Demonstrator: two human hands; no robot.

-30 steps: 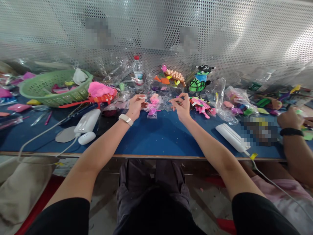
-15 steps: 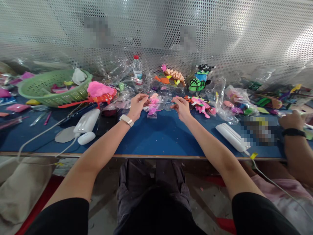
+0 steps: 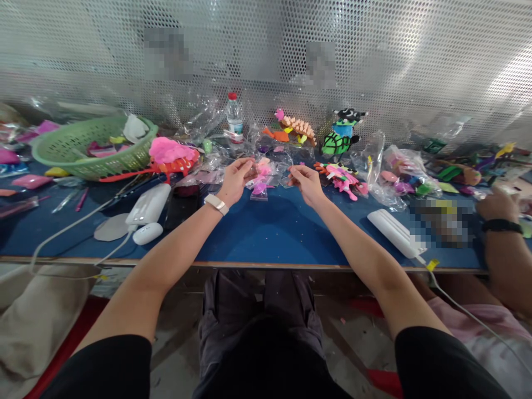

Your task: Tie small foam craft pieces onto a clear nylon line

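Observation:
Both my arms reach out over a blue table (image 3: 266, 233). My left hand (image 3: 236, 178), with a white band on the wrist, has its fingers pinched together on the edge of a small clear bag with pink pieces (image 3: 262, 176). My right hand (image 3: 306, 180) is also closed in a pinch at the other side of that clear bag. The bag lies among several small plastic bags at the far middle of the table.
A green basket (image 3: 75, 152) and a pink and orange foam toy (image 3: 171, 155) sit at the left. A water bottle (image 3: 234, 117) and foam figures (image 3: 341, 138) stand at the back. White devices (image 3: 148, 204) (image 3: 394, 231) with cables lie near. Another person's hand (image 3: 496, 208) is at the right.
My right hand has dropped from a raised pinch down onto the bag and moved slightly left. My left hand shifted a little right. The other person's hand moved slightly.

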